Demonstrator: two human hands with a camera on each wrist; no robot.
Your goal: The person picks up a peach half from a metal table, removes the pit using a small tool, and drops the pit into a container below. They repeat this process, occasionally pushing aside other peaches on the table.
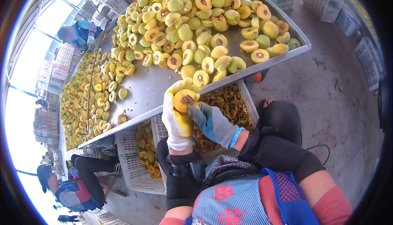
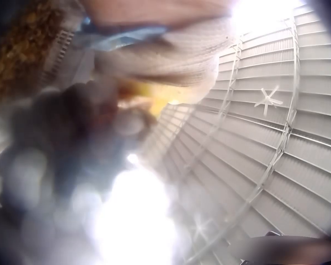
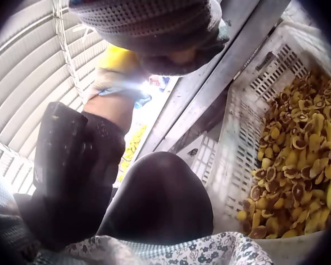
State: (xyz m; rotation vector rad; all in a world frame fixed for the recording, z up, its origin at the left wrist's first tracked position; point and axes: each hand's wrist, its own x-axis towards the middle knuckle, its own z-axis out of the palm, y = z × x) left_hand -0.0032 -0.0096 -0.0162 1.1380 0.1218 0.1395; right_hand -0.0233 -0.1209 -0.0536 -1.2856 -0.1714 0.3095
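Resting in the curled fingers of the left hand (image 1: 177, 120), the halved fruit (image 1: 185, 100) sits cut face up, its brown pit (image 1: 188, 100) showing in the middle of the yellow flesh. The white-gloved fingers wrap round the fruit's far side and underside. The palm faces up and the forearm rises almost straight from the lap.

The right hand (image 1: 213, 123), in a blue-grey glove, comes in from the near right with its wrist bent. Its fingertips are drawn together and touch the fruit's near edge, beside the pit. Whether they pinch the fruit or something small cannot be told. The left wrist view is too blurred to add more.

Directly under both sets of fingers stands a white crate (image 3: 248, 138) filled with pits and scraps (image 3: 298, 165). Just beyond the left fingertips runs the rim of a metal table (image 1: 147, 90), and farther out on it lies a heap of fruit halves (image 1: 192, 16). To the left of the fingers, below the table edge, a second crate (image 1: 131, 172) holds more yellow pieces. Well beyond that, other people sit at the table's far-left side.
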